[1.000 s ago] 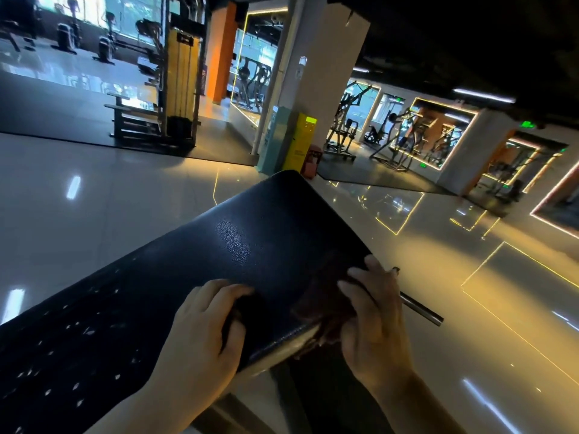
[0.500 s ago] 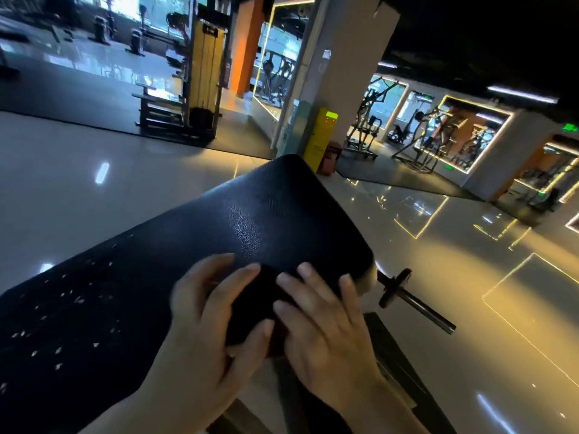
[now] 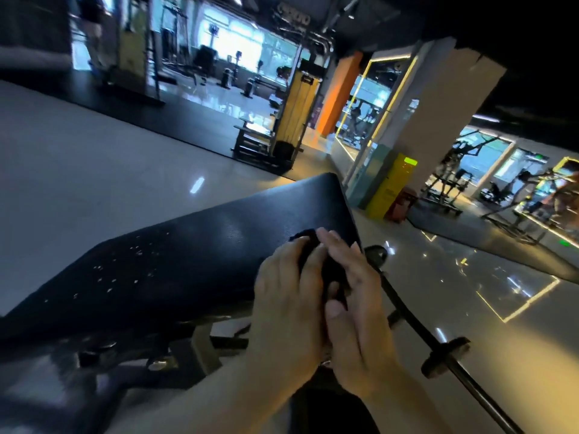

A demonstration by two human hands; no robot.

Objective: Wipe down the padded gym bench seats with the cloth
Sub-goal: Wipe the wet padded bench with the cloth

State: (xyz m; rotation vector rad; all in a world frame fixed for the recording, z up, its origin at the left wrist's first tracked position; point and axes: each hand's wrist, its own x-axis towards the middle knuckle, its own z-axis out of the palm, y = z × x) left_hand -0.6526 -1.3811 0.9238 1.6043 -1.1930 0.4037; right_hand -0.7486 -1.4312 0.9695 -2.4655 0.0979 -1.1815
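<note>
In your head view, the glossy floor (image 3: pixel 78 170) spreads to the left, with a yellow-paneled weight machine (image 3: pixel 294 114) standing beyond the bench and a pale pillar (image 3: pixel 438 114) to the right of it, a yellow box (image 3: pixel 391 186) at its foot. A dark bar (image 3: pixel 407 311) carrying a round disc (image 3: pixel 445 355) slants down to the lower right, just beside your right hand (image 3: pixel 354 296) and partly hidden behind it. The black bench pad (image 3: pixel 194 255) runs lengthwise from the lower left to the upper right, its rounded far end pointing toward the pillar; pale flecks dot its left stretch, and its metal frame (image 3: pixel 200 346) shows below. Your hands cover the pad's near-right edge. The dark cloth (image 3: pixel 308 245) sits there on the pad, bunched between them. Your left hand (image 3: pixel 288 296) curls its fingers around the cloth, while your right hand lays nearly straight fingers against it.
</note>
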